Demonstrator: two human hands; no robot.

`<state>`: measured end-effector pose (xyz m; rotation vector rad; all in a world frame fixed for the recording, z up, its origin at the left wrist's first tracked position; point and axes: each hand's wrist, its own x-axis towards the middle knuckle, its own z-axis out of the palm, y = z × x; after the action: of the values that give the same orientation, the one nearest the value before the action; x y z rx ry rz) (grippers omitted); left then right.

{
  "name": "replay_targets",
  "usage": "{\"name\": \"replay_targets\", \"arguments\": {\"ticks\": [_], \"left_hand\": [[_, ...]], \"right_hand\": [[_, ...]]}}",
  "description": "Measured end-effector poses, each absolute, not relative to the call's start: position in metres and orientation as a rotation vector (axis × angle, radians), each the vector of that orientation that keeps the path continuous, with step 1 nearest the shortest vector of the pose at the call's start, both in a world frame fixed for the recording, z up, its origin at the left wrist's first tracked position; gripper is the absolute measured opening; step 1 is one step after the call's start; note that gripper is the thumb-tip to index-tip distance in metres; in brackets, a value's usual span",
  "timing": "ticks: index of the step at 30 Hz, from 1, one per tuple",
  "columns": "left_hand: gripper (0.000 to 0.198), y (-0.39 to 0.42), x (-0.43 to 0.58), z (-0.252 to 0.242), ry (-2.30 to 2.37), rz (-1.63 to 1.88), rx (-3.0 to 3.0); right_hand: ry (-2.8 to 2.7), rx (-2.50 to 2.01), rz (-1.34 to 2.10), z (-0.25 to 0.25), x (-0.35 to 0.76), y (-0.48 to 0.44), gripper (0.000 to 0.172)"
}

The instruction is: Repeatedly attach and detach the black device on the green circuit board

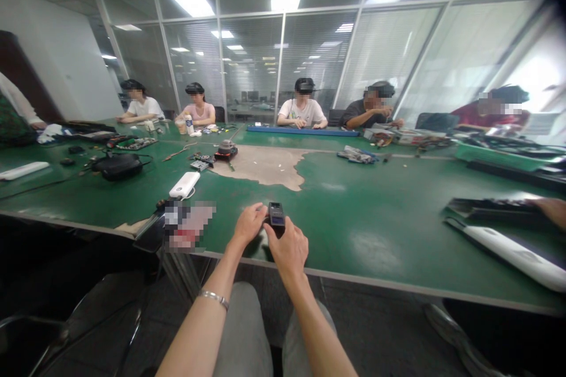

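Note:
A small black box-shaped device (276, 216) with a dark bluish display stands near the front edge of the green table. My right hand (289, 247) closes around its near end, the thumb on the left side and the fingers on the right. To the left of the device is my left hand (248, 225), its fingers loosely extended toward the device's upper left side. Whether those fingertips touch it I cannot tell for sure. The device's lower part is hidden by my right hand.
Left of my hands lie a white power bank (184, 185) and a pixelated patch. A black case (118, 166) is farther left. Grey gloves (357, 155) lie beyond on the right, near a green basket (499, 156). Several people sit across the table (380, 206); another person's hand (552, 211) reaches in at right.

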<state>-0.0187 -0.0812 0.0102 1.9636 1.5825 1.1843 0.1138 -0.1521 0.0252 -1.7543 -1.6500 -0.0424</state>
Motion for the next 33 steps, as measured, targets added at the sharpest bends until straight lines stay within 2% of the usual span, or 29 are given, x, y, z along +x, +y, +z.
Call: {"name": "replay_targets", "arguments": {"ticks": [2, 7, 10, 26, 33], "left_hand": [[0.049, -0.082, -0.018, 0.01, 1.583, 1.21, 1.942], [0.047, -0.083, -0.017, 0.012, 1.551, 1.257, 1.88], [0.046, -0.085, -0.017, 0.013, 1.559, 1.256, 1.88], [0.048, -0.087, -0.017, 0.015, 1.51, 1.341, 1.856], [0.048, -0.086, -0.017, 0.014, 1.519, 1.333, 1.855]], "right_hand": [[-1.639, -1.749, -0.048, 0.025, 0.113, -0.152, 0.05], [-1.648, -1.753, -0.02, 0.026, 0.114, -0.151, 0.035], [-1.651, -1.751, -0.01, 0.027, 0.115, -0.151, 0.033], [-1.48, -1.558, 0.139, 0.049, 0.133, -0.14, 0.051], [-1.477, -1.629, 0.021, 0.034, 0.173, -0.131, 0.054]]}}
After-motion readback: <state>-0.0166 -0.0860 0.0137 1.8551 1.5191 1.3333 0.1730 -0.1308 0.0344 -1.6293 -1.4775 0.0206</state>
